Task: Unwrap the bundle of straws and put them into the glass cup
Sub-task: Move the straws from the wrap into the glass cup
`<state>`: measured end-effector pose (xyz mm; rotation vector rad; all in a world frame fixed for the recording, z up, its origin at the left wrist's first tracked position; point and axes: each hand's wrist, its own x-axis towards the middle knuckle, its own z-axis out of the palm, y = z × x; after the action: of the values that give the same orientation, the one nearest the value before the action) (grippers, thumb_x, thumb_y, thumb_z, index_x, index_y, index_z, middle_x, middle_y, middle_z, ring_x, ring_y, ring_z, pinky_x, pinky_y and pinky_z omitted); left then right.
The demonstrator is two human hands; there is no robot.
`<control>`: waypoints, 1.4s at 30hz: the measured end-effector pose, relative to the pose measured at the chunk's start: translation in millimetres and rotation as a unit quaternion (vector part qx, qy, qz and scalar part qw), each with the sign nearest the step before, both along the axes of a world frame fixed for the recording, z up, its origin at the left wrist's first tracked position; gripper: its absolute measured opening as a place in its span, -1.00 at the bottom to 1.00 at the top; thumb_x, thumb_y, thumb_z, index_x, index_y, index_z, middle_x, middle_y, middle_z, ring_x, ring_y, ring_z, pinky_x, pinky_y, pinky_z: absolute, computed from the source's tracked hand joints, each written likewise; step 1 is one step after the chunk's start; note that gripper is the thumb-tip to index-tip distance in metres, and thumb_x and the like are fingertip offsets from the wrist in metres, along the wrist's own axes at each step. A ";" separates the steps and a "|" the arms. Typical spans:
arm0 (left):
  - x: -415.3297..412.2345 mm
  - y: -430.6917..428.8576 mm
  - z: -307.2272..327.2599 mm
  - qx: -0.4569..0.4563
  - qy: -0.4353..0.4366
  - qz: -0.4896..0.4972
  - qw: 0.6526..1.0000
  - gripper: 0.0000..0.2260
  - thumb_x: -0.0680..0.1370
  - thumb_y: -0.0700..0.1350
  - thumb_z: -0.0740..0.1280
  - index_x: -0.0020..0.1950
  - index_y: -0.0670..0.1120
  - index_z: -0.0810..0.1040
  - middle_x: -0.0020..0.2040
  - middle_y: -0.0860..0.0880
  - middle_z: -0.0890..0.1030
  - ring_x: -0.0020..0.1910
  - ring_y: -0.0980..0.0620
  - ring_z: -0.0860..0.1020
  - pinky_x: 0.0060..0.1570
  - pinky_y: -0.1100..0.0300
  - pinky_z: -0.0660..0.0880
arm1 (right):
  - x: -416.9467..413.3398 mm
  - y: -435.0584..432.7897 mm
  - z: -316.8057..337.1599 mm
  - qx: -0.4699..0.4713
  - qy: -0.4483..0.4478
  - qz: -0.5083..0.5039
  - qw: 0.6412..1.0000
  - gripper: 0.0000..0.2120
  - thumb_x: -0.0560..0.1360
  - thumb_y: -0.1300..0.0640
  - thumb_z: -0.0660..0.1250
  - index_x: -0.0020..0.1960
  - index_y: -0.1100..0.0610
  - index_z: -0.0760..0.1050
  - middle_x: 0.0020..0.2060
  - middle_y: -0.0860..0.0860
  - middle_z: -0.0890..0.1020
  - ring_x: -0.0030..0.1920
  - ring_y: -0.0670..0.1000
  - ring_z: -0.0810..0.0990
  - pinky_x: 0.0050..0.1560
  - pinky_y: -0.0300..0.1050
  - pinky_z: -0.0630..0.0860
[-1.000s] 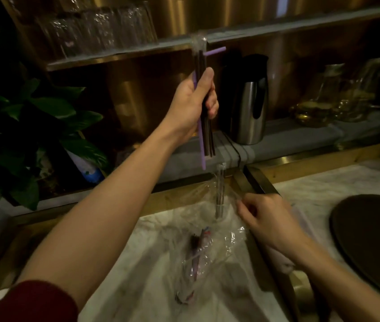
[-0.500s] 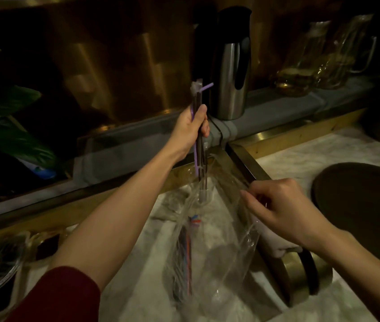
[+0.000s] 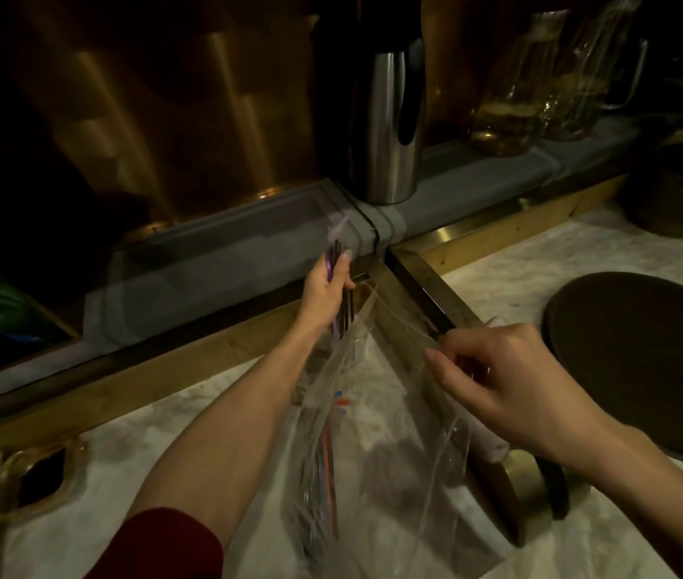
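My left hand (image 3: 327, 292) grips a small bunch of straws (image 3: 336, 261), purple and dark ones, held upright with their lower ends inside the mouth of a clear plastic bag (image 3: 377, 445). My right hand (image 3: 503, 388) pinches the bag's right edge and holds it stretched open. More straws (image 3: 327, 461), red and blue among them, lie inside the bag on the marble counter (image 3: 131, 461). I cannot pick out a glass cup by the bag.
A steel thermos jug (image 3: 390, 127) stands on the grey ledge behind. Glass pitchers (image 3: 540, 85) sit at the back right. A dark round tray (image 3: 649, 361) lies right of my hand. A brass divider (image 3: 427, 286) and round brass fitting (image 3: 528, 486) border the bag.
My left hand has come down from shelf height with the straws, so their lower ends now sit in the bag's mouth. My right hand has pulled the bag's edge wider. The view has tilted downward.
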<state>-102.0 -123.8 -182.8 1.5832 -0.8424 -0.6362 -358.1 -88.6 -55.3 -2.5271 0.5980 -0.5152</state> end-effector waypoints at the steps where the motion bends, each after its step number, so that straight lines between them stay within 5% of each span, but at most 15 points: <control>1: -0.1 0.0 -4.2 0.009 0.006 0.003 1.000 -0.88 0.63 0.01 0.16 -0.02 0.11 0.48 -0.31 0.04 0.54 -0.30 0.21 0.57 -0.10 0.19 0.49 | -0.1 0.1 -0.1 0.000 0.001 -0.002 1.000 -0.64 0.52 -0.07 0.12 -0.32 0.08 0.50 -0.50 -0.08 0.47 -0.50 -0.09 0.44 -0.44 -0.28 0.33; 5: 1.4 4.7 -14.9 0.066 0.012 -0.012 0.998 -0.83 0.61 0.01 0.20 0.13 0.01 0.50 -0.16 0.00 0.62 -0.10 0.07 0.62 -0.07 0.18 0.53 | 1.4 0.6 0.3 0.006 0.002 0.002 1.000 -0.65 0.52 -0.08 0.11 -0.29 0.07 0.51 -0.50 -0.07 0.48 -0.48 -0.07 0.46 -0.45 -0.28 0.36; 10: 7.7 14.6 -11.6 0.145 -0.070 -0.054 0.986 -0.94 0.57 -0.01 0.29 -0.09 0.08 0.51 -0.19 0.04 0.61 -0.24 0.19 0.61 -0.35 0.37 0.47 | 4.8 1.9 0.8 0.017 -0.008 0.001 1.000 -0.68 0.52 -0.07 0.11 -0.30 0.04 0.49 -0.52 -0.12 0.43 -0.43 -0.14 0.48 -0.40 -0.33 0.39; 14: 12.5 22.3 -1.7 0.155 -0.129 -0.084 0.976 -0.82 0.52 -0.04 0.37 0.11 0.00 0.56 -0.06 0.03 0.60 -0.12 0.14 0.60 -0.20 0.31 0.49 | 8.0 2.5 1.9 0.006 -0.005 -0.005 1.000 -0.68 0.51 -0.09 0.10 -0.31 0.01 0.47 -0.53 -0.12 0.42 -0.44 -0.12 0.47 -0.47 -0.28 0.32; 20: 20.6 40.5 29.8 0.179 -0.288 -0.072 0.938 -0.81 0.54 -0.05 0.34 0.08 -0.09 0.62 -0.05 -0.05 0.64 -0.06 0.04 0.59 -0.03 0.14 0.53 | 13.0 4.2 5.4 0.007 -0.023 0.000 1.000 -0.69 0.50 -0.08 0.13 -0.34 -0.01 0.45 -0.55 -0.13 0.42 -0.49 -0.10 0.44 -0.47 -0.22 0.35; 32: -6.3 131.5 142.3 0.165 -0.452 -0.073 0.873 -0.86 0.58 -0.04 0.29 0.04 -0.04 0.61 -0.06 0.05 0.61 -0.11 0.17 0.51 -0.11 0.30 0.43 | 36.2 20.5 8.9 0.033 -0.056 0.027 0.998 -0.68 0.47 -0.09 0.13 -0.30 0.06 0.51 -0.50 -0.04 0.51 -0.49 -0.12 0.47 -0.44 -0.18 0.41; 37: -45.9 177.0 204.2 0.140 -0.529 -0.067 0.834 -0.83 0.57 -0.04 0.30 0.03 -0.08 0.62 -0.08 0.02 0.62 -0.12 0.12 0.55 -0.09 0.24 0.46 | 53.7 30.7 8.4 0.010 -0.085 -0.007 0.996 -0.63 0.49 -0.02 0.24 -0.47 0.00 0.32 -0.58 -0.08 0.42 -0.49 -0.03 0.45 -0.45 -0.13 0.30; 42: -79.5 207.5 221.1 0.187 -0.532 -0.073 0.823 -0.84 0.56 -0.09 0.27 0.08 -0.05 0.60 -0.05 0.02 0.61 -0.09 0.13 0.53 -0.06 0.28 0.42 | 67.0 41.7 12.7 0.023 -0.088 0.014 0.996 -0.67 0.50 -0.01 0.24 -0.41 0.06 0.41 -0.53 -0.06 0.49 -0.43 0.03 0.50 -0.45 -0.10 0.39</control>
<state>-181.5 83.8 38.3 2.2658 -1.7464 0.0766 -291.1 -46.9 -42.6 -2.4119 0.5020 -0.6966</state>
